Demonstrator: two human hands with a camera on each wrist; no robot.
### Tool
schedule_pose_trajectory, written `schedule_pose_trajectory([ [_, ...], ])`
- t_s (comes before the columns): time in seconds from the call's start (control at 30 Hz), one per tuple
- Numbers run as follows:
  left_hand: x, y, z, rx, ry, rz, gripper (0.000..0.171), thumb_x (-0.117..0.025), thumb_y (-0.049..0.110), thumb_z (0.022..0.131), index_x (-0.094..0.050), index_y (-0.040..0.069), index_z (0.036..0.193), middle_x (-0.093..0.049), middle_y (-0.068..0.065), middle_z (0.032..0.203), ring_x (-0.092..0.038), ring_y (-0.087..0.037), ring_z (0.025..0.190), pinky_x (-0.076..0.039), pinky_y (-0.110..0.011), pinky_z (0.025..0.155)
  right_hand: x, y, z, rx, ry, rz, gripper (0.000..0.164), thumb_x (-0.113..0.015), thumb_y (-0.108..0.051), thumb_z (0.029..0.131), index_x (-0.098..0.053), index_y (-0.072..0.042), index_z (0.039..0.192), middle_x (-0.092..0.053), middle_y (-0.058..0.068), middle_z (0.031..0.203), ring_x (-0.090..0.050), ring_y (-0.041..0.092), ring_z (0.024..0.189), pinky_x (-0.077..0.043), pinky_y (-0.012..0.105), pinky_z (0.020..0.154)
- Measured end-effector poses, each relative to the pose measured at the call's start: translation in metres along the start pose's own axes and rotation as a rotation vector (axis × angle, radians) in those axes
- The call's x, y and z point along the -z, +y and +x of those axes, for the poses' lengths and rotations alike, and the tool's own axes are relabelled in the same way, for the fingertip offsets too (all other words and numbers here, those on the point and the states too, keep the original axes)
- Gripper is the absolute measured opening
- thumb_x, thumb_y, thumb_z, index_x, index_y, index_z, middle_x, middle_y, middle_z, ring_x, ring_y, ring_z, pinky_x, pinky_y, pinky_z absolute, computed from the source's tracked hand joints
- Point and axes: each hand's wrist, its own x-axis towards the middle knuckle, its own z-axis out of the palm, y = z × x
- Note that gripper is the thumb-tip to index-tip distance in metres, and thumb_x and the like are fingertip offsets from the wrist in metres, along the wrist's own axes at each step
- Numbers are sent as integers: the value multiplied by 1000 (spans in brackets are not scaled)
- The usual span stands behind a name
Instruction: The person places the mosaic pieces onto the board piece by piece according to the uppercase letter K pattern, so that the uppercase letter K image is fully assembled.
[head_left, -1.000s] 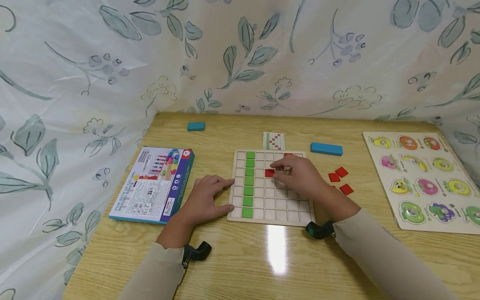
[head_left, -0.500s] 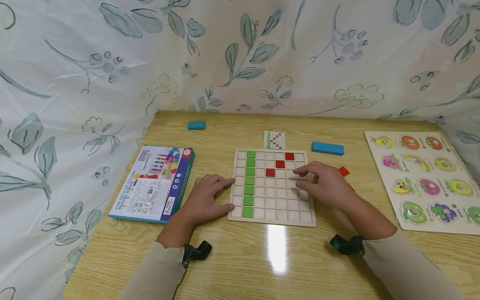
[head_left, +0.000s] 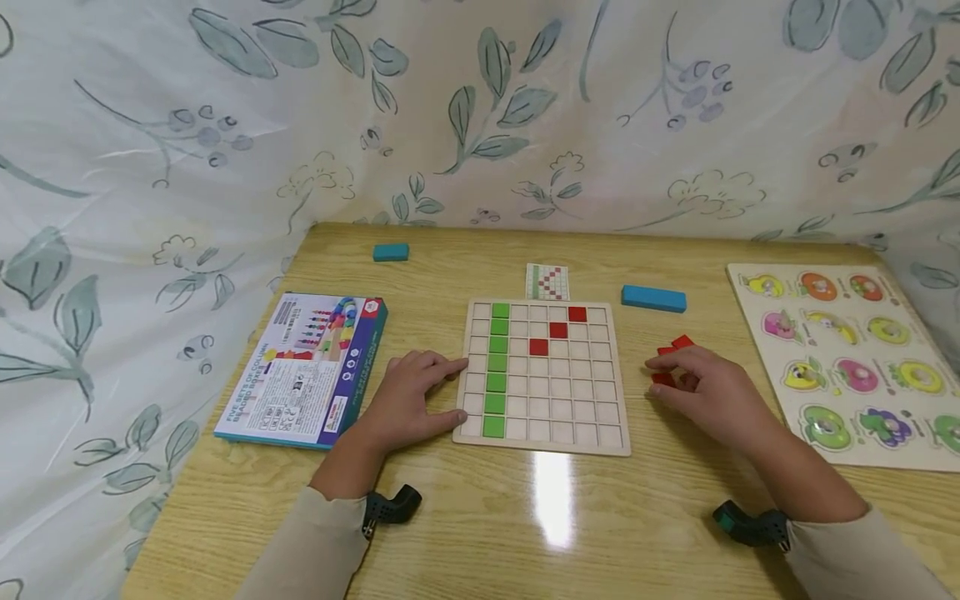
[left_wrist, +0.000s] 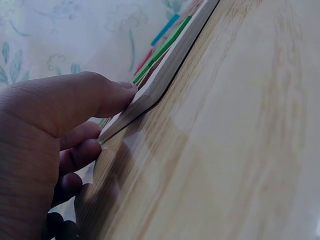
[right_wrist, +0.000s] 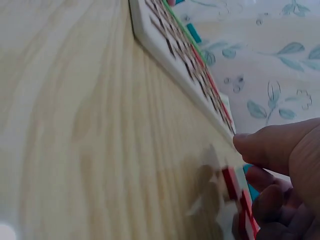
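Note:
In the head view, a wooden grid board (head_left: 543, 447) lies mid-table, with a column of green square tiles (head_left: 496, 382) and a diagonal of red tiles (head_left: 558, 331). My left hand (head_left: 411, 400) rests at the board's left edge. Its thumb and forefinger touch the rim, as the left wrist view also shows along the board's side (left_wrist: 167, 75). My right hand (head_left: 712, 387) is over loose red tiles (head_left: 682, 342) to the right, partly covering them. In the right wrist view, its thumb and fingers stand apart near the red tiles (right_wrist: 245, 212), with nothing visibly gripped.
Behind the board lies a small pattern card (head_left: 547, 282). Blue blocks stand at the back left (head_left: 391, 252) and right (head_left: 653, 298). A boxed bead set (head_left: 300, 367) lies left, a fruit puzzle board (head_left: 832, 408) right. A patterned curtain (head_left: 480, 125) borders the table.
My right hand has left a red tile in the board's grid and moved right, across the board's edge, to the loose red tiles. My left hand has stayed at the rim.

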Motion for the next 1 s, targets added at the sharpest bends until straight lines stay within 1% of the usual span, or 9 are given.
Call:
schedule_pose_trajectory([
  [0.07,0,0,-1,0,0,-3,73,-86,44,85,-65,19,151,-67,1,120,-57,-22,111,-35,-50,97,2,4,-4,-5,8,-17,33,-87,-17,91,-78,-11,123,-68,8,109,-51,23,82,-43,30,64],
  [0.17,0,0,-2,4,-1,-10,73,-86,44,85,-65,19,151,-67,0,120,-57,-22,111,-35,-50,97,3,9,-6,8,17,-45,33,-87,-14,90,-79,-10,122,-68,10,111,-50,22,81,-42,30,63],
  [0.33,0,0,-3,9,0,-15,73,-85,44,86,-65,20,151,-67,1,120,-56,-22,110,-35,-50,97,2,12,-8,33,35,-83,33,-87,-12,90,-79,-8,122,-66,8,105,-46,17,74,-39,29,60],
  [0.43,0,0,-3,6,0,-15,72,-85,44,86,-65,20,151,-67,1,120,-56,-22,110,-35,-50,97,2,13,-10,39,44,-100,32,-87,-11,89,-79,-8,120,-65,6,102,-46,17,73,-38,29,59],
  [0.57,1,-1,-3,4,1,-14,72,-85,44,86,-65,20,151,-67,1,120,-56,-22,111,-35,-50,97,2,13,-10,40,43,-106,30,-88,-11,88,-78,-8,117,-68,10,107,-57,24,84,-45,34,69],
  [0.67,0,-1,-3,-1,5,-9,72,-86,44,85,-65,20,151,-67,1,120,-57,-22,111,-35,-50,98,2,13,-10,16,25,-88,28,-87,-10,88,-77,-8,114,-71,12,111,-63,28,94,-51,37,76],
  [0.7,0,-1,-2,-4,5,-5,73,-86,44,85,-65,20,151,-67,1,120,-57,-22,111,-36,-50,98,2,13,-10,4,17,-78,27,-87,-10,89,-76,-8,113,-71,11,110,-64,28,95,-52,37,77],
  [0.87,0,-1,-1,-14,11,4,73,-86,43,85,-65,19,150,-68,1,120,-57,-22,111,-36,-51,97,3,11,-9,-35,19,-45,25,-89,-9,87,-73,-12,106,-71,5,100,-60,24,87,-49,29,70],
  [1.0,-1,-1,0,-15,13,4,72,-87,43,85,-66,19,150,-68,1,119,-57,-22,110,-36,-51,97,4,10,-8,-29,38,-36,23,-89,-8,86,-73,-13,102,-71,2,94,-56,22,82,-45,28,65],
])
